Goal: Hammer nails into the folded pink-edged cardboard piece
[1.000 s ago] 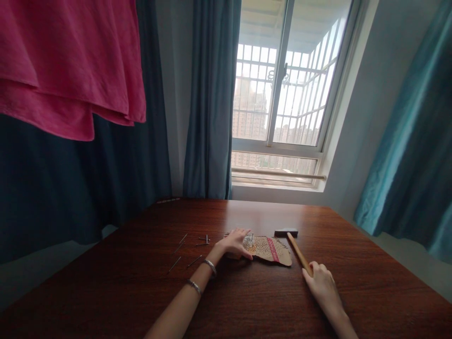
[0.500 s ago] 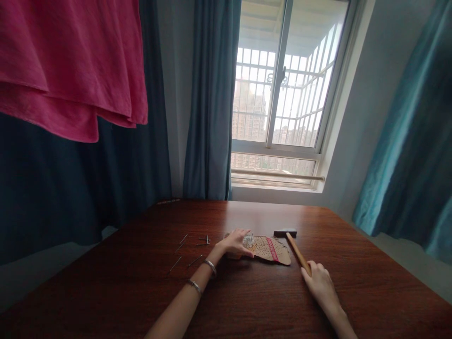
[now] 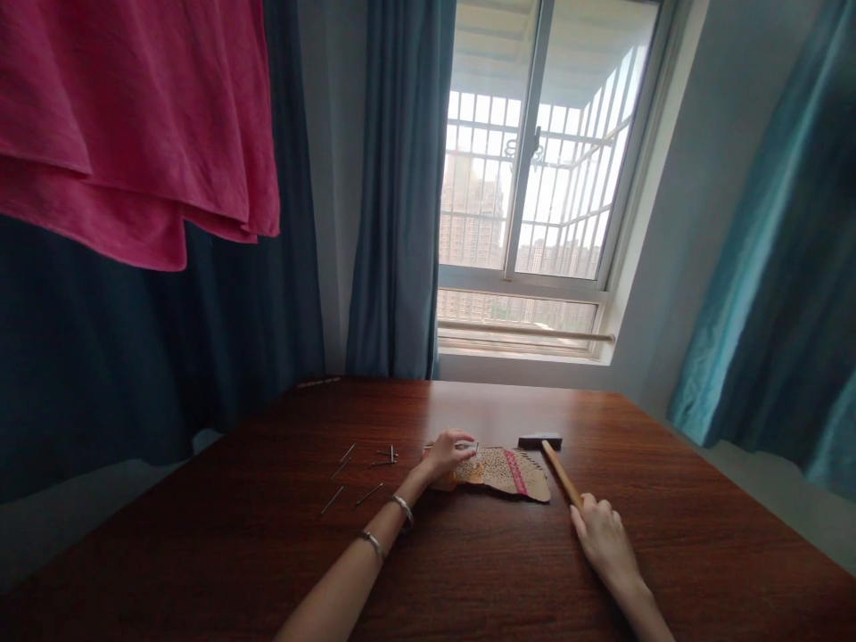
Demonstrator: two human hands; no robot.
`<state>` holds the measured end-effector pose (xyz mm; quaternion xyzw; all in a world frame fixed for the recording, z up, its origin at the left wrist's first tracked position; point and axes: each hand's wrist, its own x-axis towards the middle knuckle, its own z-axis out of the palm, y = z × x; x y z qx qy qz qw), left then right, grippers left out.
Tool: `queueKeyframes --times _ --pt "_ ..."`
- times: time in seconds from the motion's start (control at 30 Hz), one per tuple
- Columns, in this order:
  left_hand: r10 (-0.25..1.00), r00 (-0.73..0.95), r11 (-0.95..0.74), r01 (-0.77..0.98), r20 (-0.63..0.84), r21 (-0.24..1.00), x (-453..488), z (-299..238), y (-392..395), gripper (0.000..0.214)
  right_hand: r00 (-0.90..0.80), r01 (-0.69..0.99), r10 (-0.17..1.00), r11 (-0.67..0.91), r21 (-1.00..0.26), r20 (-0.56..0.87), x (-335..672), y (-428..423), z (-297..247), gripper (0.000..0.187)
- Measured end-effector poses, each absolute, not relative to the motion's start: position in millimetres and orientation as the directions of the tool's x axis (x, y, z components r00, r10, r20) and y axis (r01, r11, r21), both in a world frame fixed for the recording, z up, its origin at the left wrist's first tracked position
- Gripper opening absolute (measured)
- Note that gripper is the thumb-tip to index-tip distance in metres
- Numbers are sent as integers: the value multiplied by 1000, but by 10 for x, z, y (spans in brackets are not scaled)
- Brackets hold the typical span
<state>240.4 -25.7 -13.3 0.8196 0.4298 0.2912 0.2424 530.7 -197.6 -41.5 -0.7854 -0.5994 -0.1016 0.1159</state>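
Note:
A flat brown cardboard piece (image 3: pixel 509 471) with many small holes and a pink band lies on the dark wooden table (image 3: pixel 468 571). My left hand (image 3: pixel 447 453) is at its left end, fingers pinched on a small upright nail (image 3: pixel 476 446). My right hand (image 3: pixel 600 533) is closed round the wooden handle of a hammer (image 3: pixel 558 473). The hammer's dark head (image 3: pixel 539 440) rests on the table just right of the cardboard.
Several loose nails (image 3: pixel 366 466) lie scattered on the table left of my left hand. A window (image 3: pixel 535 178) with blue curtains (image 3: pixel 394 187) stands beyond the table's far edge. A pink cloth (image 3: pixel 134 125) hangs at upper left.
My left hand has lifted from lying flat on the cardboard and now pinches the nail upright. My right hand has shifted slightly along the hammer handle.

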Motion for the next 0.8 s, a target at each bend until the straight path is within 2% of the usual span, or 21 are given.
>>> queueKeyframes --times 0.13,0.23,0.3,0.37,0.43,0.5,0.6,0.8 --pt "842 422 -536 589 336 604 2492 -220 -253 32 276 958 930 -246 -147 243 5324 -1978 -371 25" --pt "851 390 -524 612 351 592 2527 -244 -258 31 299 927 924 -223 -303 236 5281 -1958 -266 28" --pt "852 393 -523 619 346 586 2538 -233 -277 29 325 872 914 -189 -452 244 5200 -1942 -148 28" --pt "855 402 -518 630 329 578 2543 -212 -303 27 333 753 918 -121 -647 216 5081 -1935 -5 27" --pt "858 405 -512 639 315 574 2547 -193 -328 26 281 537 952 -54 -842 118 4942 -1950 135 32" --pt "859 404 -511 641 314 573 2551 -180 -347 25 194 310 981 -59 -949 3 4803 -1988 252 37" --pt "855 412 -517 636 314 573 2557 -170 -362 25 70 115 995 -73 -991 -65 4616 -2072 383 41" --pt "856 418 -515 634 305 577 2561 -186 -364 27 -30 44 993 -115 -992 -117 4355 -2199 544 47"
